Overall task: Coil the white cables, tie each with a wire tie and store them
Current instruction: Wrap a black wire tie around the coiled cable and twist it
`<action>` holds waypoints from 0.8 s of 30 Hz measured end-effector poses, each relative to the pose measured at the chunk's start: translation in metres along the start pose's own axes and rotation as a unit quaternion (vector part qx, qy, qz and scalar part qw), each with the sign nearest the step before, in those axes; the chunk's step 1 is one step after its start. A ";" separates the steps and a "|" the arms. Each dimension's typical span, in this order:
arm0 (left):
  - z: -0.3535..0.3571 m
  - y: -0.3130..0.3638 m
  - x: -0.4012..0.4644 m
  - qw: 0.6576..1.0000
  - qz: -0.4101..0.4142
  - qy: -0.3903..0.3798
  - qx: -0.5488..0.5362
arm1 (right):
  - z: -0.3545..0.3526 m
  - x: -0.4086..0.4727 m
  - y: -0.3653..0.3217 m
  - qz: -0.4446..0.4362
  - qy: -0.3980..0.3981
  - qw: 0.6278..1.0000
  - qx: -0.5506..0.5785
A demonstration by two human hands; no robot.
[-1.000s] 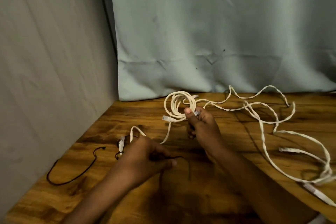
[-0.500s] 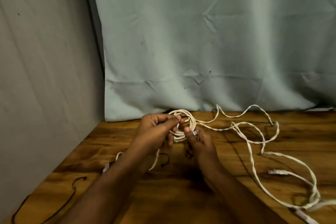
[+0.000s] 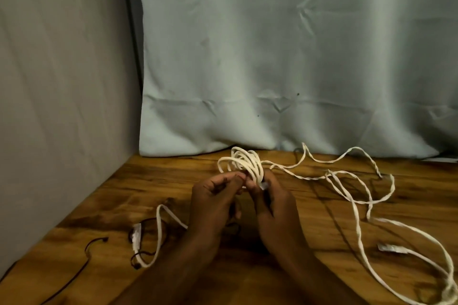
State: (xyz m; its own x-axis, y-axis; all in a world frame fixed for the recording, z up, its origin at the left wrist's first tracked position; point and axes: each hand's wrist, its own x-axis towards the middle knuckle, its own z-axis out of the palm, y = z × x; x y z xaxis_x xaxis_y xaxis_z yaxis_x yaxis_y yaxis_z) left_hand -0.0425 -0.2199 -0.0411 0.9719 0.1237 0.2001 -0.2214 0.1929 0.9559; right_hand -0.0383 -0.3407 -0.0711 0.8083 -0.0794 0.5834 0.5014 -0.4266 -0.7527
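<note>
1. The right hand holds a coiled white cable above the middle of the wooden bench, toward its far edge; fingers and thumb are curled round the bottom of the coil, with a clear plug showing by the thumb.
2. The left hand is just beside it, its fingertips pinched together against the lower left of the coil. What they pinch is too small and dark to make out.
3. The loops of the coil stand roughly upright above both hands.
4. From the coil a loose white cable trails away to the right, winding over the bench toward its right edge and near right corner.
5. A flat white connector lies on the bench inside that loose run, near the right edge.
6. Left of the left hand, another white cable end loops on the bench, with a white plug at one end.
7. Thin dark wire ties lie tangled round this plug and loop.
8. One more dark wire tie lies near the left edge, close to the grey wall.
9. A pale cloth hangs behind the far edge.
</note>
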 end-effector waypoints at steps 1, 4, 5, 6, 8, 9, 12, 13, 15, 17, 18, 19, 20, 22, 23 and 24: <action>0.000 0.001 -0.001 1.000 -0.009 -0.003 -0.019 | 0.000 -0.002 -0.002 -0.015 -0.010 1.000 -0.009; -0.004 0.006 0.001 0.994 -0.049 -0.038 -0.086 | 0.002 -0.005 -0.004 -0.052 -0.035 0.997 -0.034; -0.006 0.009 0.002 0.990 -0.062 -0.056 -0.110 | 0.002 -0.005 -0.003 -0.057 -0.038 0.997 -0.046; -0.007 0.010 0.002 0.985 -0.074 -0.078 -0.136 | 0.002 -0.005 -0.002 -0.061 -0.040 0.996 -0.055; -0.009 0.013 0.003 0.968 -0.100 -0.112 -0.199 | 0.001 -0.005 -0.001 -0.073 -0.043 0.994 -0.069; -0.011 0.014 0.003 0.959 -0.111 -0.124 -0.231 | 0.000 -0.004 -0.001 -0.079 -0.042 0.994 -0.068; -0.016 0.018 0.003 0.927 -0.121 -0.168 -0.313 | -0.002 -0.002 -0.005 -0.082 -0.045 0.995 -0.035; -0.017 0.019 0.002 0.920 -0.120 -0.181 -0.327 | -0.003 -0.001 -0.006 -0.076 -0.050 0.996 -0.015; -0.016 0.020 0.003 0.917 -0.113 -0.198 -0.327 | -0.005 0.000 -0.008 -0.049 -0.062 0.996 0.042; -0.013 0.018 0.004 0.926 -0.098 -0.209 -0.297 | -0.005 0.002 -0.011 -0.023 -0.074 0.992 0.096; -0.011 0.015 0.005 0.929 -0.090 -0.212 -0.289 | -0.005 0.002 -0.012 -0.014 -0.082 0.990 0.117; -0.011 0.013 0.006 0.928 -0.087 -0.212 -0.293 | -0.005 0.002 -0.012 -0.008 -0.091 0.986 0.136; -0.012 0.012 0.007 0.924 -0.087 -0.212 -0.307 | -0.005 0.002 -0.014 -0.003 -0.098 0.983 0.154; -0.013 0.011 0.009 0.911 -0.092 -0.220 -0.337 | -0.006 0.003 -0.014 0.008 -0.105 0.977 0.185; -0.013 0.011 0.009 0.908 -0.096 -0.222 -0.343 | -0.007 0.004 -0.014 0.015 -0.106 0.975 0.194; -0.012 0.011 0.009 0.908 -0.099 -0.219 -0.343 | -0.007 0.004 -0.015 0.020 -0.107 0.974 0.198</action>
State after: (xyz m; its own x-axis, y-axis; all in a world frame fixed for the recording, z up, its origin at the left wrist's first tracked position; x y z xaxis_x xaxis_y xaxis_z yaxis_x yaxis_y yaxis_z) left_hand -0.0376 -0.2051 -0.0309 0.9036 -0.3486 0.2490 0.1085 0.7485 0.6542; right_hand -0.0443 -0.3412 -0.0552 0.8538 0.1193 0.5068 0.5144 -0.0430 -0.8565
